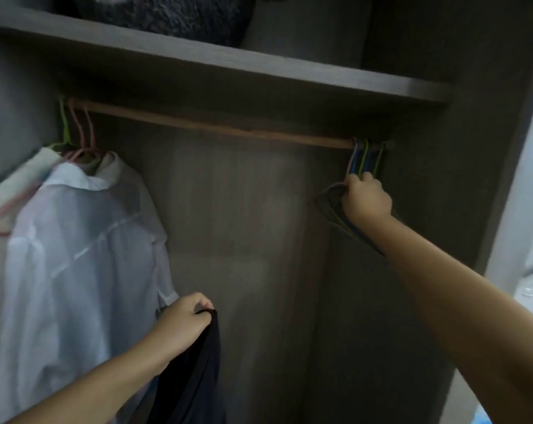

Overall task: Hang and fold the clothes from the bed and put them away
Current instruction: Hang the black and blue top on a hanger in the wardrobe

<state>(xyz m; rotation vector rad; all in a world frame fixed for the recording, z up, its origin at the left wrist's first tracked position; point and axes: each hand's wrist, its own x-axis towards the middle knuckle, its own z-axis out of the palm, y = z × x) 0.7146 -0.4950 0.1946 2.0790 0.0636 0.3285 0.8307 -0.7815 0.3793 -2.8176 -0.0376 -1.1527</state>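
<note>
I face an open grey wardrobe with a wooden rail (216, 125) under a shelf. My left hand (184, 322) is low in the middle, pinched shut on a dark garment (194, 381) that hangs down from it. My right hand (366, 198) is up at the rail's right end, closed around a bunch of empty coloured hangers (364, 157) just below their hooks. At the left, a white shirt (75, 255) hangs on pink and green hangers (80, 130).
The shelf (259, 67) above the rail carries a dark fluffy item (167, 13). The wardrobe's right side panel (510, 166) stands close beside my right arm. Bare back wall shows between the white shirt and the empty hangers.
</note>
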